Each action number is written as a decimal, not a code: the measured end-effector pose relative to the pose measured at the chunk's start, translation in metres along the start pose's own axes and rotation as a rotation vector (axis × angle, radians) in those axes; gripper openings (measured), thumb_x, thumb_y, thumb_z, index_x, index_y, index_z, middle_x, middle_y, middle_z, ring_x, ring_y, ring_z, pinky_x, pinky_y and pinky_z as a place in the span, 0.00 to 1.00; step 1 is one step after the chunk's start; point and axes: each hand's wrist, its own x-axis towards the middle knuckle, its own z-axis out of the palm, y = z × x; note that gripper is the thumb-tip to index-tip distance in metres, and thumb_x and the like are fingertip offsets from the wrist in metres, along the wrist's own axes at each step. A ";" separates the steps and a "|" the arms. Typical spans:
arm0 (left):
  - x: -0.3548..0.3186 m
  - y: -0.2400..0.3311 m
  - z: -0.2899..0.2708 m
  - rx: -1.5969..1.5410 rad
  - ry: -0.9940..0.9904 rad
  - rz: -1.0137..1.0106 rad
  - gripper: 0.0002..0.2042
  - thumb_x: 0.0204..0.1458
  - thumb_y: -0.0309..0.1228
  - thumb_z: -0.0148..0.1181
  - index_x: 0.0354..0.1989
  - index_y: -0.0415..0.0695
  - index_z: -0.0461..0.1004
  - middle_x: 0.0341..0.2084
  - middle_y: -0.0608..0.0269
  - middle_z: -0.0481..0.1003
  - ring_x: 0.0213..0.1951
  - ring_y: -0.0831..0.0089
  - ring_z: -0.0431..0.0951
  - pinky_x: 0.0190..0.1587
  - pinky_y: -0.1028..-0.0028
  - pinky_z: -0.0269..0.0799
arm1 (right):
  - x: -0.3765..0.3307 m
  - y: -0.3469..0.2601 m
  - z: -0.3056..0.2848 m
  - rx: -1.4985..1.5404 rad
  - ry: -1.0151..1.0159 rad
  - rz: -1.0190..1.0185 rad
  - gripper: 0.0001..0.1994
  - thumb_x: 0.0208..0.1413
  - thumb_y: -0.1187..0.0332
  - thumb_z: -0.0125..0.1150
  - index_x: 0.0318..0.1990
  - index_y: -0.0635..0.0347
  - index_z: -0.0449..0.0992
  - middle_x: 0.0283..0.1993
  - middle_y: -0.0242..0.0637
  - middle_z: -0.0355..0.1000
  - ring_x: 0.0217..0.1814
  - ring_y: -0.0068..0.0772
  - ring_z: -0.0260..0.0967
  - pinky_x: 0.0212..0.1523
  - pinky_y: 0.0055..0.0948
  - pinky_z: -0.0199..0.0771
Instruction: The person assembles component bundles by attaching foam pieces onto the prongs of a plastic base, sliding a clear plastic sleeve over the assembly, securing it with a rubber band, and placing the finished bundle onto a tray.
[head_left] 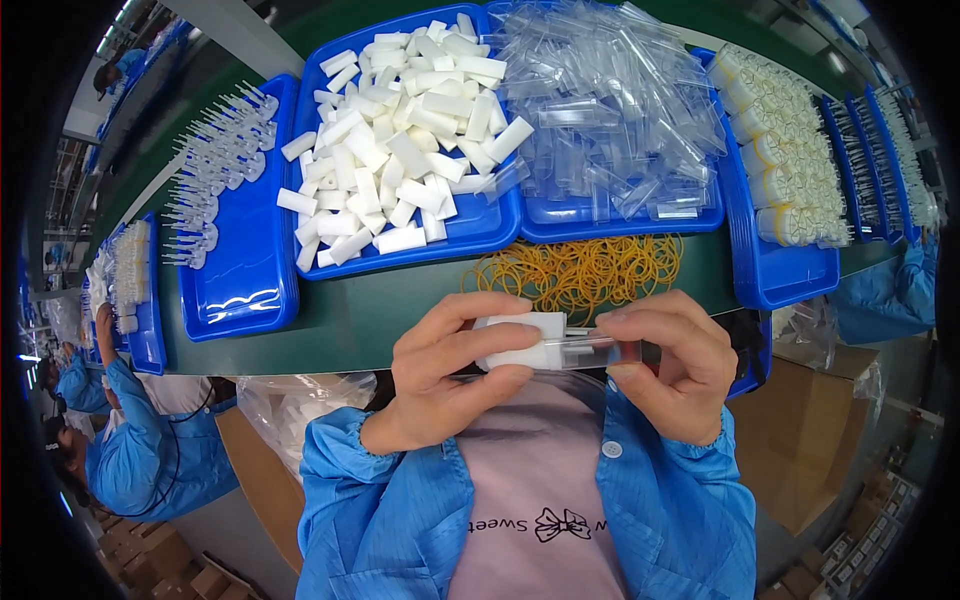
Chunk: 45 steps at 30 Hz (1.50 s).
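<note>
Close under the camera, the left hand [440,375] pinches a white foam block [520,340] and the right hand [672,365] grips a clear plastic sleeve [600,350], ends just meeting; the joining looks barely begun; trays [250,290] beyond hold heaps of unjoined blocks and sleeves.

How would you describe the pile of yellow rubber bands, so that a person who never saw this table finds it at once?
Start at the long dark green table with its row of blue plastic trays. The heap of thin yellow rubber bands lies loose on the green surface, in front of the tray of clear plastic sleeves and just beyond the two hands. Unlike its neighbours, it sits in no tray and is yellow.
</note>
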 end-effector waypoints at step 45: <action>0.000 -0.004 0.014 -1.043 -0.233 -0.927 0.25 0.53 0.39 0.61 0.56 0.40 0.65 0.47 0.64 0.73 0.49 0.77 0.72 0.53 0.75 0.65 | 0.020 0.022 0.016 -0.298 -0.211 -0.296 0.49 0.26 0.71 0.77 0.64 0.53 0.59 0.62 0.47 0.55 0.63 0.55 0.56 0.60 0.47 0.60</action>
